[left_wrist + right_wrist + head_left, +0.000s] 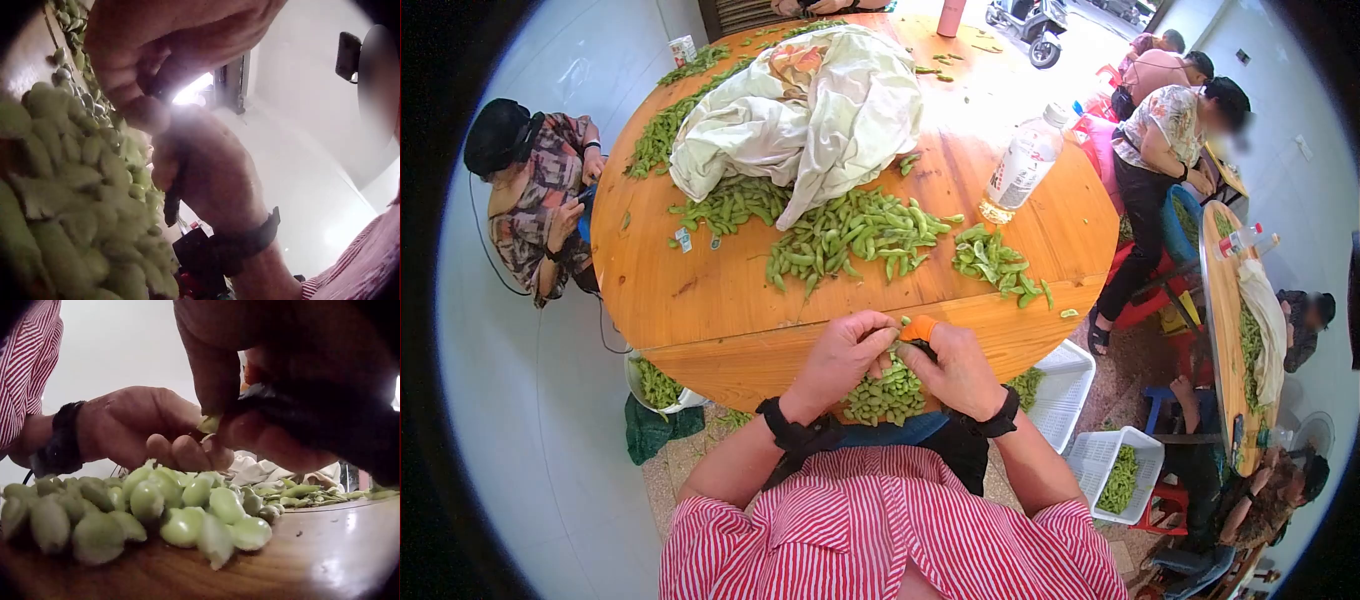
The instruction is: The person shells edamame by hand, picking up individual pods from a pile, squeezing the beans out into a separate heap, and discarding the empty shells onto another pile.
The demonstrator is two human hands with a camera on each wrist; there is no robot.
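My left hand [837, 362] and right hand [962, 372] meet fingertip to fingertip at the near edge of the round wooden table [700, 300]. Between them, in the right wrist view, they pinch a small green soybean pod [209, 424], mostly hidden by fingers. An orange cover [918, 328] wraps a finger of my right hand, and something dark covers other fingers there. Right below both hands lies a heap of shelled green soybeans [181, 525]. In the left wrist view the shelled beans [81, 187] fill the lower left, close beside the fingers.
Unshelled pods [850, 235] lie ahead, partly under a pale cloth bundle [840, 120]. A smaller pod pile [995, 262] and a plastic bottle [1025, 165] stand to the right. White baskets [1115, 440] sit on the floor. A person [535, 200] sits at left; others work at right.
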